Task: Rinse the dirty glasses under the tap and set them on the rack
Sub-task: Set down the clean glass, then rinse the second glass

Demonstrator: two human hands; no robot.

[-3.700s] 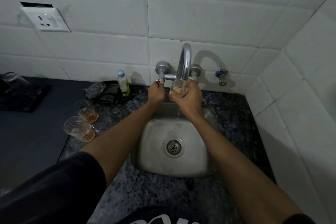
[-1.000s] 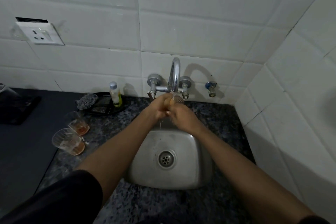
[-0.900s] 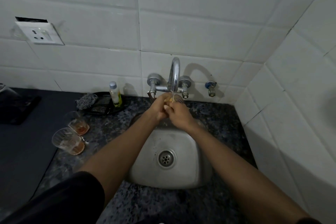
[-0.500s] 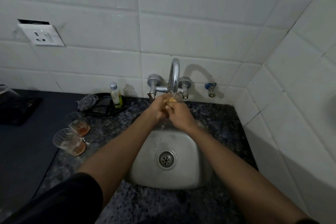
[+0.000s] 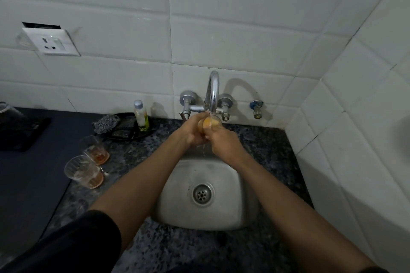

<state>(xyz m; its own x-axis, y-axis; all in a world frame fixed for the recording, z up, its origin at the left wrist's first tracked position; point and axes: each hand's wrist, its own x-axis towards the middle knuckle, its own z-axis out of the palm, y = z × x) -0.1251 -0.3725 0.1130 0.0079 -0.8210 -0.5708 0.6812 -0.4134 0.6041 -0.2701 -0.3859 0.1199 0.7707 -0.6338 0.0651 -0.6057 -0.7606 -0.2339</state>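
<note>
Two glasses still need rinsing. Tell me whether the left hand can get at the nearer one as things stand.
Probably yes, once freed: the left hand now holds the glass under the tap. The nearer glass stands on that arm's side, nothing between.

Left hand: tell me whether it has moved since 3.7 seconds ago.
Yes. The left hand left the tap handle and now cups the glass under the spout.

Between the hands, the glass (image 5: 209, 122) glows orange-yellow. Below them sits a dull silver sink (image 5: 244, 210) in a black-and-grey speckled counter (image 5: 261, 139); to their left, two clear ribbed glasses (image 5: 83, 172) hold amber dregs.
</note>
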